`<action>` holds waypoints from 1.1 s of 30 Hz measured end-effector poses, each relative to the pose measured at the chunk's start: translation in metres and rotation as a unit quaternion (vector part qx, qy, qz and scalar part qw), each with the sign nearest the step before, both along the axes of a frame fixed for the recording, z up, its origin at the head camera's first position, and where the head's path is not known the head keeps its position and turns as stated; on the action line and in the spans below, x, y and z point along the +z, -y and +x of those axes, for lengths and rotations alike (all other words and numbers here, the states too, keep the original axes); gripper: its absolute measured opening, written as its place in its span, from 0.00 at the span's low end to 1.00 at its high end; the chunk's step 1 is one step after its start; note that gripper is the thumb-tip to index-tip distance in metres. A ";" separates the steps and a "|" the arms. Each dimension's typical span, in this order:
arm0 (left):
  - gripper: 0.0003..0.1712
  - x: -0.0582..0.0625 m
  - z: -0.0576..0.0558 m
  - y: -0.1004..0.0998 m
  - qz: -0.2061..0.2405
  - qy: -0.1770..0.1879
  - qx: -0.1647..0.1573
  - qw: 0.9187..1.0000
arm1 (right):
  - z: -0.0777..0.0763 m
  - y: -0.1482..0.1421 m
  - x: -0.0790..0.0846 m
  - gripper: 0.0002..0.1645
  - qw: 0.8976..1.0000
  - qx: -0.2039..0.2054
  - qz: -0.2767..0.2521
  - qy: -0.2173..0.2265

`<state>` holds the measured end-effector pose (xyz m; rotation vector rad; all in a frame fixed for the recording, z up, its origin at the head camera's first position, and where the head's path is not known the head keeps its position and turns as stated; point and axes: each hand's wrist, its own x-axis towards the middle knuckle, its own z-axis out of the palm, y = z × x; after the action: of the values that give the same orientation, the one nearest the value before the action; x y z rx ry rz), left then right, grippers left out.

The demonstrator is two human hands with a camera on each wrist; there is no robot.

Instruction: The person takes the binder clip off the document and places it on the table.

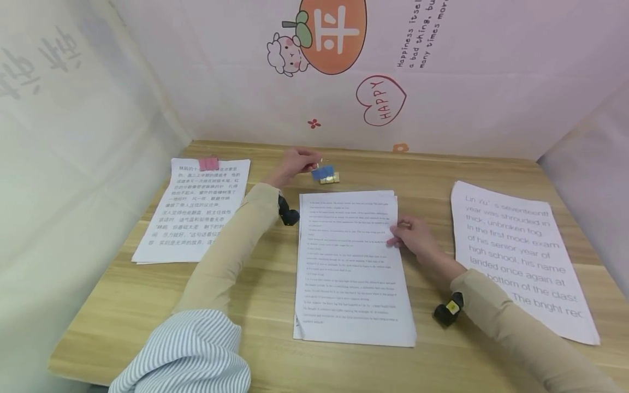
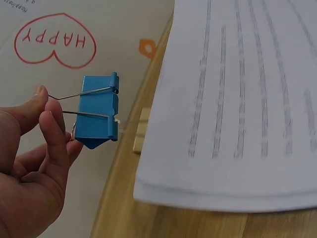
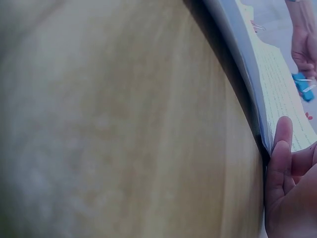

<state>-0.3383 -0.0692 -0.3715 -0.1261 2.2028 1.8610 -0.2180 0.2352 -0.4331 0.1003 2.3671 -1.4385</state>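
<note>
My left hand [image 1: 297, 161] pinches the wire handles of a blue binder clip [image 2: 96, 109] over the table's back edge. A gold binder clip [image 1: 333, 179] lies on the table just below it in the head view. In the middle is a stack of printed sheets [image 1: 349, 267], its edges slightly out of line. My right hand [image 1: 416, 238] holds this stack by its right edge, fingertips over the margin. In the right wrist view, the fingers [image 3: 280, 168] lie along the paper's edge.
On the left lies another paper stack [image 1: 191, 213] with a pink binder clip [image 1: 208, 164] at its top. A large-print stack [image 1: 521, 256] lies to the right, partly behind my right sleeve. A white printed curtain [image 1: 236, 82] stands behind the wooden table [image 1: 265, 327].
</note>
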 end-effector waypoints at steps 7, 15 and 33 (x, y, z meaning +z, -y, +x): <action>0.20 -0.012 -0.004 0.025 -0.112 -0.009 0.019 0.993 | 0.001 0.001 0.001 0.13 1.000 -0.002 -0.004 0.001; 0.17 -0.019 -0.008 0.026 -0.179 -0.032 0.012 0.983 | 0.004 0.001 0.004 0.17 1.000 -0.007 -0.003 0.007; 0.17 -0.024 -0.012 0.022 -0.192 -0.039 0.001 0.981 | 0.001 -0.014 0.013 0.26 0.999 0.009 0.022 0.024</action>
<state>-0.3502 -0.0908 -0.3954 -0.1270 2.5920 1.4396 -0.2166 0.2497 -0.4196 0.1243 2.3553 -1.3603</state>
